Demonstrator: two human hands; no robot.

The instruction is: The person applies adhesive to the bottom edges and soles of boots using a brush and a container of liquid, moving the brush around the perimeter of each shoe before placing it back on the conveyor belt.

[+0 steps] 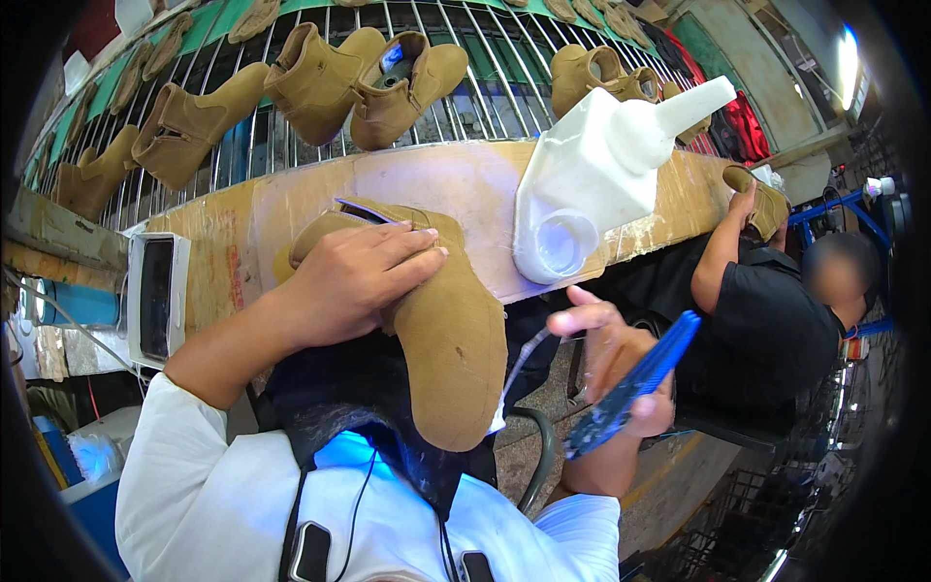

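A tan suede-like boot (451,339) lies toe toward me over my lap, its opened top at the table edge. My left hand (369,276) lies on the boot's upper with its fingers wrapped over it, pressing it down. To the right of the toe, my right hand (616,354) is raised, gripping a flat blue brush-like tool (635,383) whose lower end is dark. The index finger of that hand points out toward the boot. A thin whitish strand (524,364) runs from near that fingertip down beside the boot's toe; I cannot tell what it is.
A white plastic jug (592,170) with a round opening stands on the cardboard-covered table (281,209). Several tan boots (325,82) sit on a metal rack behind it. A white-framed device (158,301) is at left. At right, another person (766,310) holds a boot.
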